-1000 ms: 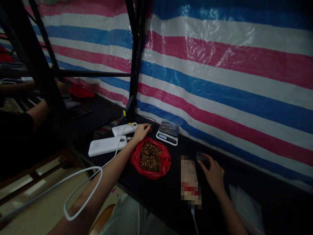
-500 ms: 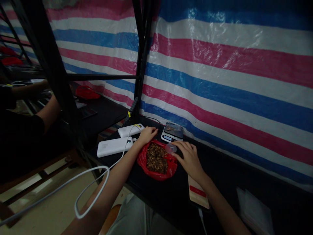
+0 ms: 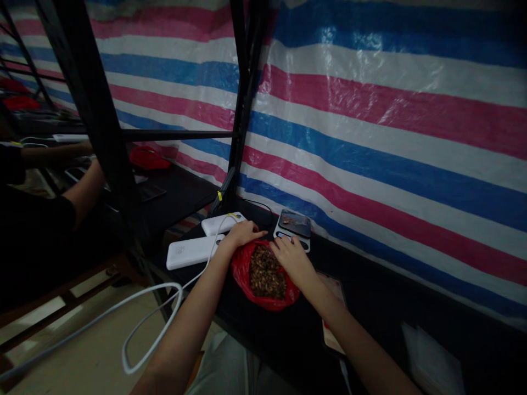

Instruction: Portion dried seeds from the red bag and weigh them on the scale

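Fingers of the left hand (image 3: 245, 233) lie together on the top edge of a red plastic bag (image 3: 242, 274) of brown nuts (image 3: 267, 277), the arm reaching in from lower left. Fingers of the right hand (image 3: 291, 262) sit slightly apart, tips at the front of a kitchen scale (image 3: 292, 231), just beside the bag; whether that hand grips anything cannot be told. Moments earlier it lay lower, a small clear cup showing at its fingertips; that cup is now out of sight. Bag and scale rest on a black table (image 3: 370, 291) with 2 white power banks (image 3: 191, 251) and a phone (image 3: 334, 312), before a pink, blue and white striped tarp (image 3: 391, 137) behind a black metal rack (image 3: 247, 109). Another person's arm (image 3: 84, 189) shows at far left.
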The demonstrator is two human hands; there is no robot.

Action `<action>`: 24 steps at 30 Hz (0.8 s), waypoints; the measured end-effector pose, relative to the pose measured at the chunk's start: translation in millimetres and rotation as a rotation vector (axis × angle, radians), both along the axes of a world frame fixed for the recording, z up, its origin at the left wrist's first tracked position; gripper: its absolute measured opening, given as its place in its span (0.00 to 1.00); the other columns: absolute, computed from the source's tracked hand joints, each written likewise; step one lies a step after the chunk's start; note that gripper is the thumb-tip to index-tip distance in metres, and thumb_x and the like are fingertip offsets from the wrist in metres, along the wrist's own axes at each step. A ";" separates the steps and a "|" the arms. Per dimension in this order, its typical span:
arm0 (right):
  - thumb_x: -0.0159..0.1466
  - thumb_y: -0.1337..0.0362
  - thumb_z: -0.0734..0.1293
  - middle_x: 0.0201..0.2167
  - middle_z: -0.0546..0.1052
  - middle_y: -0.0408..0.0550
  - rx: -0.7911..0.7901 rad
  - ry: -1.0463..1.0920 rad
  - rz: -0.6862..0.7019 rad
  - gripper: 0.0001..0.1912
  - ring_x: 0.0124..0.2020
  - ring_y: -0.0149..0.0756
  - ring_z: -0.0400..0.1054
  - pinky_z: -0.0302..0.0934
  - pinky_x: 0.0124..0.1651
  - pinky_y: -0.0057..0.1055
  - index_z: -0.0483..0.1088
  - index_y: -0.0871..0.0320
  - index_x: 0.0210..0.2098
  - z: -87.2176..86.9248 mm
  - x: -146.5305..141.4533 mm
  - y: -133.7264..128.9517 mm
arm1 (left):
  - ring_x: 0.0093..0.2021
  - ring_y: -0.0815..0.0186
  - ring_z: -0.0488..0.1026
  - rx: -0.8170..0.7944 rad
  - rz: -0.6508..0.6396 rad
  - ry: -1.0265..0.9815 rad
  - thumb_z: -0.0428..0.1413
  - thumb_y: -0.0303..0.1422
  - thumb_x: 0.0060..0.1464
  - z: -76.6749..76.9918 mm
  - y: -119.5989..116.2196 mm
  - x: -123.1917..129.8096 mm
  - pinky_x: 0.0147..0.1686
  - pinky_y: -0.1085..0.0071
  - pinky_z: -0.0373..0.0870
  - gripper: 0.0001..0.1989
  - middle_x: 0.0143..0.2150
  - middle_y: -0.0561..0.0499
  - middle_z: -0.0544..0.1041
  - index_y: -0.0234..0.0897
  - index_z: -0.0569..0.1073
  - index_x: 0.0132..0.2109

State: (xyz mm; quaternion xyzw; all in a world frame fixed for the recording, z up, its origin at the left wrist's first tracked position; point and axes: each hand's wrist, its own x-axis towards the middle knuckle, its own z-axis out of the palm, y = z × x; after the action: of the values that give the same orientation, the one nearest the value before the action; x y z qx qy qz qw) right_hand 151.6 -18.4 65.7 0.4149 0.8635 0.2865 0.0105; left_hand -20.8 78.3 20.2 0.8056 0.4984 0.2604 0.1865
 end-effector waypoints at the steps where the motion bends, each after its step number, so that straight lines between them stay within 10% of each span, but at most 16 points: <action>1: 0.61 0.74 0.55 0.37 0.71 0.51 -0.012 -0.007 0.015 0.14 0.40 0.42 0.61 0.51 0.40 0.39 0.66 0.58 0.42 0.1 -0.6 0.2 | 0.28 0.62 0.71 -0.013 -0.020 -0.001 0.49 0.52 0.47 -1.7 1.0 0.7 0.29 0.72 0.61 0.23 0.24 0.46 0.74 0.36 0.74 0.25; 15: 0.59 0.72 0.59 0.35 0.71 0.48 -0.091 0.023 0.114 0.14 0.39 0.40 0.60 0.49 0.41 0.37 0.65 0.56 0.44 -4.6 -11.1 -7.5 | 0.18 0.74 0.51 -0.118 -0.126 -0.245 0.47 0.52 0.48 -5.0 5.6 13.3 0.21 0.73 0.47 0.27 0.14 0.57 0.56 0.34 0.61 0.15; 24: 0.57 0.66 0.65 0.36 0.71 0.47 -0.249 0.227 0.035 0.13 0.41 0.40 0.60 0.46 0.41 0.37 0.66 0.55 0.43 -11.6 -12.9 -11.3 | 0.17 0.76 0.45 -0.304 0.126 -0.794 0.51 0.53 0.40 -9.5 17.0 36.4 0.20 0.73 0.42 0.26 0.13 0.60 0.48 0.36 0.53 0.14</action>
State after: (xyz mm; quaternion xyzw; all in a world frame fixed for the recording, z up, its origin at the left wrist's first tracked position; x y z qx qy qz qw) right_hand 138.8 -29.6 54.2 0.4249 0.8951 0.1285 -0.0410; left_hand 15.6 95.3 10.7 0.5740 0.4688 0.4849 0.4644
